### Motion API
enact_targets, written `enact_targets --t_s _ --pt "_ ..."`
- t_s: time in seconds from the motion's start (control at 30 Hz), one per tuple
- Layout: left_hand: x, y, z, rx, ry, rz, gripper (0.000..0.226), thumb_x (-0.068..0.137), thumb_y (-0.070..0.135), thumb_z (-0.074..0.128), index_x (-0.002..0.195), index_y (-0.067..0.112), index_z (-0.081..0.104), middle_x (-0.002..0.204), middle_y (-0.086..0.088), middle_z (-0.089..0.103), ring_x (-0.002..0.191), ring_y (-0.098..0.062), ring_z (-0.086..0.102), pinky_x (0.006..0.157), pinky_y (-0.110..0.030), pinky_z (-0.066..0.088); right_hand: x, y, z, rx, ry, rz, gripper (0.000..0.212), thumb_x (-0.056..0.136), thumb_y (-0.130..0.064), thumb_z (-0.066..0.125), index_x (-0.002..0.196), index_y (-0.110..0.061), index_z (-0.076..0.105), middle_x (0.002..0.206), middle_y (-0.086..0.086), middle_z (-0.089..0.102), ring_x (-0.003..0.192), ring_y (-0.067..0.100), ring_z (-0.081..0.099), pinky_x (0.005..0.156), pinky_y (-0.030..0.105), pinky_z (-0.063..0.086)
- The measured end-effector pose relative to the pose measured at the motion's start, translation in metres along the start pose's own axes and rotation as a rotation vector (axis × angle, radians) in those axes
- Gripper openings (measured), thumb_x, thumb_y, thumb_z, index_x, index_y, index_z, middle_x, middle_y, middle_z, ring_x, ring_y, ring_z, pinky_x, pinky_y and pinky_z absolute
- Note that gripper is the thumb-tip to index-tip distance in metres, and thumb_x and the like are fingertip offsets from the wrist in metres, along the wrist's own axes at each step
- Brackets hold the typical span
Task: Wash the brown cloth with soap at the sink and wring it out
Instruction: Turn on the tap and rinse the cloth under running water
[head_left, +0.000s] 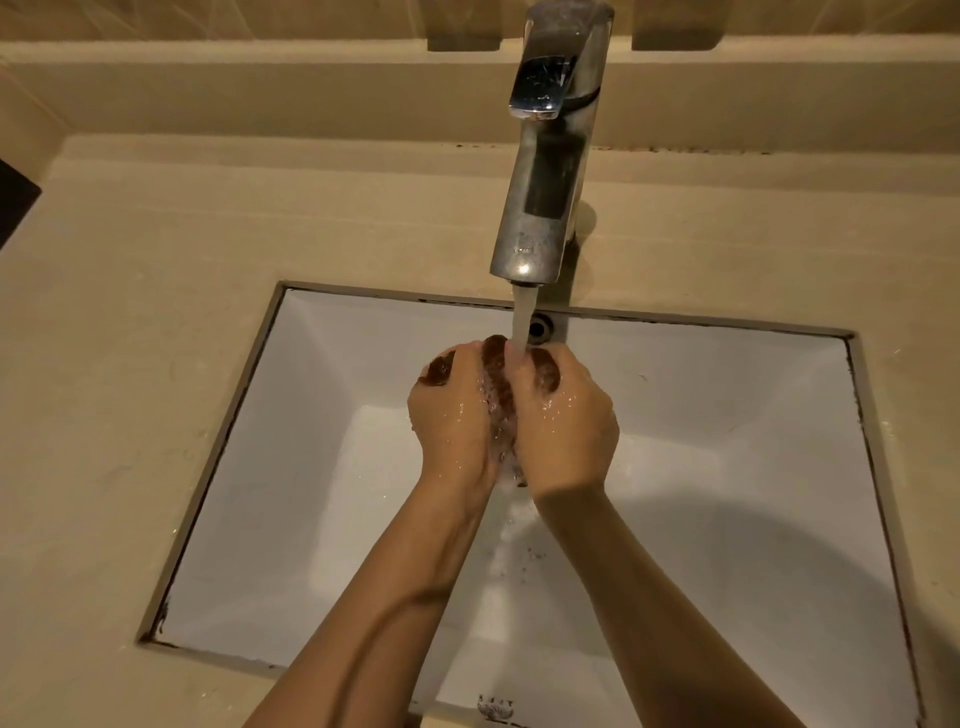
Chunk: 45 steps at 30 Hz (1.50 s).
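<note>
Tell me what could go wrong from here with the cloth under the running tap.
1. The stream hits the brown cloth high in the sink, so spray may reach the counter.
2. The left hand and right hand grip the cloth bunched tight, so its inner folds may not rinse through.
3. The wet hands could let it slip into the basin.

The faucet (540, 197) juts over the sink (311, 364) from the back; open basin room lies either side of it
</note>
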<state>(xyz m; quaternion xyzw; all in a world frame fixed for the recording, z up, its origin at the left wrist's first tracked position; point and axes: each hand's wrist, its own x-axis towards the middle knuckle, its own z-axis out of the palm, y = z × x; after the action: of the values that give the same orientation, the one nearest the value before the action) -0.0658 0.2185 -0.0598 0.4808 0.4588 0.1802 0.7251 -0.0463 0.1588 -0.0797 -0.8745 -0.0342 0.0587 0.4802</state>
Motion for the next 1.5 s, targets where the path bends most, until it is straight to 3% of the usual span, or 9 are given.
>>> enact_targets --t_s 0.27,0.4,0.5,0.67,0.8,1.03,1.23,1.4,1.5 --pt "0.007 -0.008 -0.013 0.165 -0.025 0.143 0.021 0.087 0.010 0.056 0.066 0.006 0.056 0.067 -0.011 0.054 0.069 -0.021 0.055 0.069 -0.034 0.051 0.017 -0.005 -0.002 0.028 -0.252 0.233 0.045 0.098 -0.041 0.032 0.065 -0.017 0.051 0.065 -0.001 0.053 0.066 0.016 0.055 0.065 0.029 0.046" --pt "0.005 -0.014 -0.024 0.223 -0.135 0.204 0.016 0.091 0.018 0.057 0.078 0.023 0.065 0.081 0.000 0.067 0.083 -0.016 0.065 0.077 -0.029 0.054 0.034 0.005 0.003 0.126 -0.414 0.469 0.033 0.095 -0.033 0.039 0.096 -0.004 0.056 0.088 0.009 0.059 0.085 0.026 0.055 0.081 0.033 0.045" --pt "0.005 -0.016 -0.030 0.232 -0.178 0.243 0.013 0.095 0.027 0.053 0.090 0.027 0.065 0.094 -0.001 0.069 0.096 -0.019 0.066 0.083 -0.033 0.055 0.036 0.004 -0.007 0.239 -0.505 0.623 0.049 0.092 -0.044 0.041 0.125 -0.009 0.053 0.116 0.014 0.060 0.107 0.032 0.056 0.097 0.043 0.046" --pt "0.013 -0.011 -0.026 0.282 -0.052 0.286 0.025 0.098 0.038 0.042 0.084 0.028 0.060 0.085 0.005 0.064 0.086 -0.009 0.062 0.079 -0.025 0.052 0.008 -0.006 -0.033 0.167 -0.427 0.159 0.032 0.093 -0.049 0.038 0.116 -0.028 0.048 0.109 -0.003 0.057 0.105 0.016 0.056 0.080 0.024 0.047" --pt "0.019 -0.009 -0.015 0.287 0.064 0.263 0.033 0.096 0.044 0.044 0.071 0.024 0.055 0.072 0.003 0.061 0.074 -0.013 0.061 0.074 -0.027 0.051 -0.028 -0.017 -0.024 -0.247 -0.363 -0.064 0.052 0.087 -0.058 0.040 0.131 -0.030 0.039 0.121 -0.002 0.053 0.106 0.018 0.057 0.092 0.034 0.052" --pt "0.007 -0.015 -0.014 0.290 0.001 0.225 0.027 0.091 0.024 0.055 0.074 0.005 0.062 0.066 -0.004 0.060 0.063 -0.012 0.055 0.063 -0.028 0.049 0.000 -0.008 -0.005 -0.247 -0.114 0.060 0.040 0.098 -0.045 0.024 0.097 -0.018 0.053 0.084 -0.001 0.058 0.080 0.019 0.061 0.070 0.027 0.043" --pt "0.003 -0.018 -0.017 0.325 -0.064 0.221 0.020 0.094 0.042 0.050 0.093 0.024 0.060 0.089 0.006 0.065 0.087 -0.008 0.062 0.077 -0.021 0.050 0.004 0.013 -0.009 -0.060 -0.181 0.178 0.037 0.097 -0.046 0.026 0.120 -0.019 0.040 0.110 0.004 0.057 0.099 0.023 0.059 0.085 0.038 0.051" --pt "0.012 -0.016 -0.016 0.230 -0.040 0.125 0.030 0.091 0.048 0.051 0.087 0.019 0.062 0.085 -0.003 0.068 0.081 -0.017 0.066 0.077 -0.031 0.055 -0.043 -0.008 -0.007 -0.122 -0.074 -0.202 0.040 0.091 -0.042 0.049 0.123 -0.019 0.051 0.110 0.003 0.056 0.093 0.017 0.060 0.084 0.034 0.054" --pt "0.003 -0.020 -0.014 0.205 -0.073 -0.009 0.030 0.093 0.034 0.055 0.074 0.013 0.065 0.067 -0.003 0.065 0.065 -0.016 0.062 0.062 -0.029 0.051 -0.013 -0.011 0.000 -0.165 -0.146 0.069 0.033 0.094 -0.047 0.038 0.110 -0.022 0.052 0.107 0.002 0.059 0.098 0.020 0.061 0.084 0.033 0.049"
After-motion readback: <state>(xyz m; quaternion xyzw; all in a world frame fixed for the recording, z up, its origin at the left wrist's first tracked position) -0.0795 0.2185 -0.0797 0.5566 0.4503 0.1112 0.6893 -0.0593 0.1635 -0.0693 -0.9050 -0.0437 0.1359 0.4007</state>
